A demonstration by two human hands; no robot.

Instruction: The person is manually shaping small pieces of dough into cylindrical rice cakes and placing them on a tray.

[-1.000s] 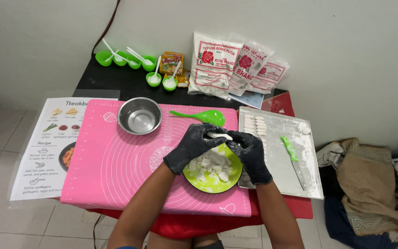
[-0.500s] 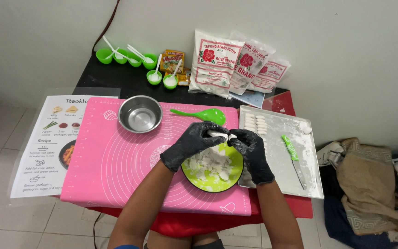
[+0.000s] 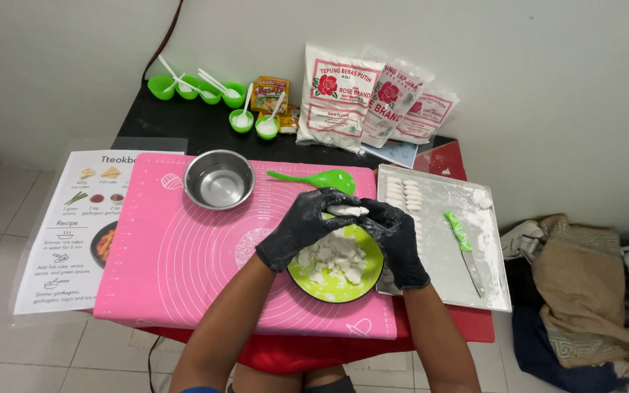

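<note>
Pink silicone mat [image 3: 183, 269] covers bench; frame centre, black-gloved left hand [image 3: 301, 227] and right hand [image 3: 396, 236] both grip white dough piece [image 3: 347, 210] above green plate [image 3: 336, 291].

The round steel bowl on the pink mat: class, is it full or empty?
Empty. The round steel bowl stands upright on the pink silicone mat, and its bare shiny bottom shows with nothing inside.

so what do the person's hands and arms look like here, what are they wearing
Both the left hand and the right hand wear snug, matte black disposable gloves that end just past the wrists. The forearms above them are bare, with no sleeves, watch or jewellery visible. Only a sliver of blue clothing shows near the left elbow at the bottom edge.
</note>
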